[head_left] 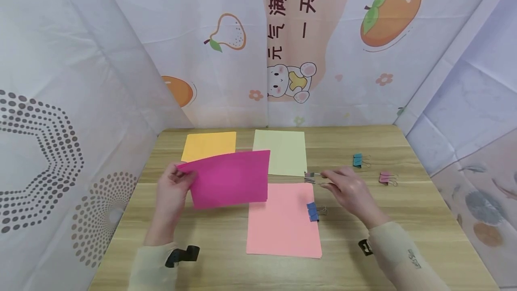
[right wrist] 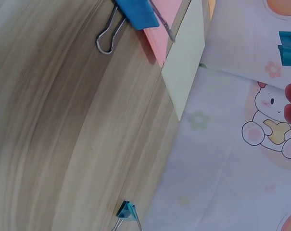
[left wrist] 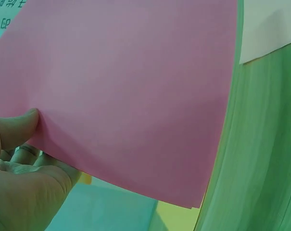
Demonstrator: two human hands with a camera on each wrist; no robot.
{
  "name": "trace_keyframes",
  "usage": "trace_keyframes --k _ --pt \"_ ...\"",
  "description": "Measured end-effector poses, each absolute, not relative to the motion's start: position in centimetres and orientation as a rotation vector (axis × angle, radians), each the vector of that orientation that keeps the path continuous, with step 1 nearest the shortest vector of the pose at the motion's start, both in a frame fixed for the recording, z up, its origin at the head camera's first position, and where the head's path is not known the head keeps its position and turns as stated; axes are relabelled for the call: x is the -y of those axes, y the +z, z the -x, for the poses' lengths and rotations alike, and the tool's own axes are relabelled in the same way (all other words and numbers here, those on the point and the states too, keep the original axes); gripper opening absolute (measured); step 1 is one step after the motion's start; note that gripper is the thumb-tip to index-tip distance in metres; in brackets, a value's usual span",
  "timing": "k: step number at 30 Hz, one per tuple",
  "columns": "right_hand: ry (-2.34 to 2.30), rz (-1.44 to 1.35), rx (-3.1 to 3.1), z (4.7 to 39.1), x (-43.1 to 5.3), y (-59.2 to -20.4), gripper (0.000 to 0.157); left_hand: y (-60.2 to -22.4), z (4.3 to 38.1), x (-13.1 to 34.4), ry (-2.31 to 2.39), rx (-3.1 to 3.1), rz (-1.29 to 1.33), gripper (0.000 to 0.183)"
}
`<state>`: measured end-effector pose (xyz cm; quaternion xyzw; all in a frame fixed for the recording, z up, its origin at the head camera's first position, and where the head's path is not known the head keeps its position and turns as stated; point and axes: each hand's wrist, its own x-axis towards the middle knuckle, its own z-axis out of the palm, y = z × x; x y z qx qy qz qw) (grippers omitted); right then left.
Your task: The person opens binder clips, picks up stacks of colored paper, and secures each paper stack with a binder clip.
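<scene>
My left hand (head_left: 171,192) pinches magenta sheets of paper (head_left: 232,181) by their left edge, thumb on top and fingers beneath, as the left wrist view also shows. The sheets are tilted above the table, and two slightly offset corners show at their edge. My right hand (head_left: 348,190) pinches a binder clip (head_left: 309,177) by its wire handles; the clip looks teal in the right wrist view. It is over the top right corner of the pink paper (head_left: 282,228). A blue binder clip (head_left: 313,212) grips the right edge of that pink paper, its handles pointing right.
Orange paper (head_left: 212,143) lies at the back left, partly covered by the magenta sheets. Pale green paper (head_left: 282,152) lies at the back middle. A teal clip (head_left: 357,160) and a pink clip (head_left: 385,178) lie on the wooden table (head_left: 420,232) at right. Printed curtains (head_left: 181,26) surround the table.
</scene>
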<state>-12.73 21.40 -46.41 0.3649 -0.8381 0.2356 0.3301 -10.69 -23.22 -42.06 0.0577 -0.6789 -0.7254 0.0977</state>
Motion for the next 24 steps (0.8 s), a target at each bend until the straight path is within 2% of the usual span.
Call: trace_keyframes --k 24 --pt "0.65 -1.045 2.193 12.8 -18.8 -45.7 0.047 -43.8 11.0 19.9 -2.201 2.074 -0.06 0.016"
